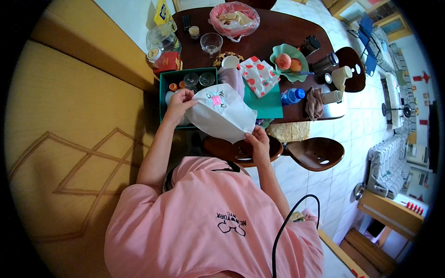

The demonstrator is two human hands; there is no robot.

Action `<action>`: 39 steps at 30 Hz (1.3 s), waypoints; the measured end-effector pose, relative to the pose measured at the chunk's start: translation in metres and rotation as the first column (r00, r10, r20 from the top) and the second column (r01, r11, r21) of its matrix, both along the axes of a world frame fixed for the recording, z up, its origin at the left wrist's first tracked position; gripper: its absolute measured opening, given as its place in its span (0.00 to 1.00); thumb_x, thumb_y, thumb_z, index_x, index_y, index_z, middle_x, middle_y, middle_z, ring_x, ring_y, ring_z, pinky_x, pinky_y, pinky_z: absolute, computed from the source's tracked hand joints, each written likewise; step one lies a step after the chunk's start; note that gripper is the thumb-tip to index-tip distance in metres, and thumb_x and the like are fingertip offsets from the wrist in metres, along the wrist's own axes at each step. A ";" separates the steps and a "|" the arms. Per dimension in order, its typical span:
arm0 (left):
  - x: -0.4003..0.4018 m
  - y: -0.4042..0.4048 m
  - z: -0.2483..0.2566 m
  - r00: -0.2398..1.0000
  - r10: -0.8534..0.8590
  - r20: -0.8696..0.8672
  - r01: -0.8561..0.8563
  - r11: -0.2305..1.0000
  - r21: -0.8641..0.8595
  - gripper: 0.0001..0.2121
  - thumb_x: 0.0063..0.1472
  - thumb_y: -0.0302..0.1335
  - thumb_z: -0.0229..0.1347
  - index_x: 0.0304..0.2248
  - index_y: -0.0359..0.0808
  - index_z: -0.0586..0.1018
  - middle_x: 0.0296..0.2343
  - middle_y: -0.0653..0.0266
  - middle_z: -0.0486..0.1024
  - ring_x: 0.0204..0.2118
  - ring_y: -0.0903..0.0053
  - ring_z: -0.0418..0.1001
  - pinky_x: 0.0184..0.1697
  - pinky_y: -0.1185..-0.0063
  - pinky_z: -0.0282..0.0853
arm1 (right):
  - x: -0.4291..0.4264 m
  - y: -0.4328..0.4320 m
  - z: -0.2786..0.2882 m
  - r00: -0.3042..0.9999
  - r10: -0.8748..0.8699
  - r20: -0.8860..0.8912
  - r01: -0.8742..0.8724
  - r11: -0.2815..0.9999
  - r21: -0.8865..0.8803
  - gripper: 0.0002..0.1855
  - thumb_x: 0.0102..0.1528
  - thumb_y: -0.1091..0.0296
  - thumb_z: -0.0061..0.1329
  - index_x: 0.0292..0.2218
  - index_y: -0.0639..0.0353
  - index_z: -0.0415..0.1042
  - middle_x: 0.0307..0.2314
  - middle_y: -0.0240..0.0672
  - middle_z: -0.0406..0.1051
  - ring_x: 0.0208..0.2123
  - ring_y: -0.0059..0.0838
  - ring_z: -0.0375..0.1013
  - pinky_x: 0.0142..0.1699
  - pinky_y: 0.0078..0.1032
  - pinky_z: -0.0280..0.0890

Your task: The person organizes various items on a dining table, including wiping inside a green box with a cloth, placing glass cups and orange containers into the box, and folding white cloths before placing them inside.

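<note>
My left hand (179, 105) pinches the upper left edge of a white piece of fabric (222, 120). At its lower right edge, my right hand (258, 141) grips the same fabric between thumb and fingers. A pink rose with dark stems is embroidered (216, 100) near the far edge. The cloth is spread between both hands, with a fold across its middle. Beneath it, partly hidden, stands a dark green box (187, 70) holding stemmed glasses (207, 79) and orange-capped containers (173, 87). Right of the box lie a pale lilac cloth (232, 80) and a flat green panel (269, 109).
A red-spotted white cloth or bag (259, 78) rests on the panel. The dark wooden table (250, 47) also carries a blue-capped bottle (292, 96), a green bowl (281, 50) of peaches, a glass mug (211, 43) and a bag-lined basket (234, 19). Wooden chairs (314, 153) stand at the near side.
</note>
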State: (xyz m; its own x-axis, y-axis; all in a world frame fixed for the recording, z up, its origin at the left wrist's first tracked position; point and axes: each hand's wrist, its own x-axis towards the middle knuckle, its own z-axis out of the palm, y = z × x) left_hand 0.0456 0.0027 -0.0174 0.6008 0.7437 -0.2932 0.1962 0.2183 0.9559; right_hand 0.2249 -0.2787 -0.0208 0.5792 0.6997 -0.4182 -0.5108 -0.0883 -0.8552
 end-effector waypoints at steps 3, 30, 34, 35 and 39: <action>-0.001 -0.003 -0.004 0.999 0.009 0.053 -0.009 1.000 -0.011 0.14 0.52 0.19 0.62 0.38 0.35 0.73 0.31 0.68 0.75 0.33 0.82 0.71 0.42 0.83 0.66 | -0.001 0.002 0.002 1.000 -0.002 0.022 0.002 1.000 -0.005 0.13 0.55 0.77 0.51 0.43 0.62 0.68 0.34 0.30 0.74 0.34 0.19 0.72 0.41 0.19 0.65; 0.018 -0.011 0.043 0.986 0.010 0.165 0.044 0.946 -0.320 0.21 0.56 0.25 0.63 0.48 0.29 0.73 0.40 0.63 0.77 0.39 0.79 0.75 0.43 0.82 0.70 | -0.002 0.009 0.041 0.997 -0.024 0.076 0.016 0.995 0.102 0.32 0.53 0.82 0.51 0.58 0.62 0.58 0.29 0.30 0.71 0.33 0.18 0.70 0.42 0.16 0.65; 0.015 -0.010 0.046 0.996 -0.033 0.082 0.048 0.981 -0.188 0.27 0.54 0.25 0.64 0.52 0.25 0.69 0.43 0.60 0.75 0.43 0.76 0.74 0.46 0.81 0.69 | 0.009 0.010 0.044 0.989 0.018 0.145 -0.030 0.996 0.079 0.28 0.53 0.81 0.52 0.56 0.58 0.65 0.31 0.28 0.72 0.33 0.16 0.69 0.42 0.15 0.64; 0.015 -0.012 0.043 1.000 0.006 0.017 -0.004 0.993 -0.119 0.29 0.54 0.24 0.64 0.54 0.27 0.67 0.44 0.58 0.74 0.45 0.75 0.73 0.47 0.80 0.70 | 0.012 0.009 0.040 0.978 0.072 0.196 -0.077 0.997 0.021 0.24 0.54 0.81 0.52 0.53 0.59 0.69 0.33 0.27 0.73 0.33 0.16 0.68 0.42 0.14 0.64; 0.010 -0.020 0.047 0.997 0.015 0.080 -0.016 1.000 0.004 0.33 0.48 0.20 0.66 0.55 0.33 0.69 0.49 0.56 0.71 0.50 0.71 0.70 0.51 0.78 0.67 | 0.015 0.012 0.041 0.957 0.072 0.281 -0.082 0.996 0.027 0.16 0.53 0.83 0.52 0.44 0.61 0.75 0.36 0.25 0.73 0.34 0.16 0.69 0.42 0.16 0.65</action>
State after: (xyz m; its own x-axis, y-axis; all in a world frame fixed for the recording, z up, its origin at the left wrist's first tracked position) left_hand 0.0559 -0.0170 0.0299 0.6108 0.7542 -0.2412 0.1155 0.2165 0.9694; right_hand 0.2398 -0.2669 0.0207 0.6131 0.7589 -0.2194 -0.2434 -0.0827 -0.9664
